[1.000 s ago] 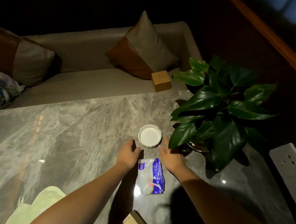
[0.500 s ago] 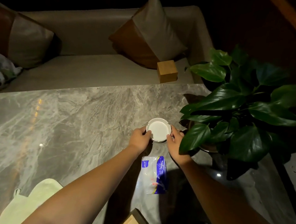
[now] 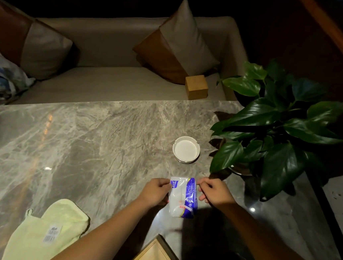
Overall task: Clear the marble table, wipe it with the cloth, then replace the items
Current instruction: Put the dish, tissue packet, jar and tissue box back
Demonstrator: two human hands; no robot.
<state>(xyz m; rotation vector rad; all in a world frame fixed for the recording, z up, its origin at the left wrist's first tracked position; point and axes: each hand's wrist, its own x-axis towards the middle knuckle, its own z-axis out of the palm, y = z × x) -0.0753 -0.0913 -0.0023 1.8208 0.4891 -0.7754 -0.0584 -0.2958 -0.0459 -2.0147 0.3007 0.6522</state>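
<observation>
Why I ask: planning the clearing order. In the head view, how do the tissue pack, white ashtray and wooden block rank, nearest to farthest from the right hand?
1. The tissue pack: pinched by the right hand, at its left.
2. The white ashtray: on the marble table, ahead of the hand.
3. The wooden block: on the sofa, past the table's far edge.
</observation>
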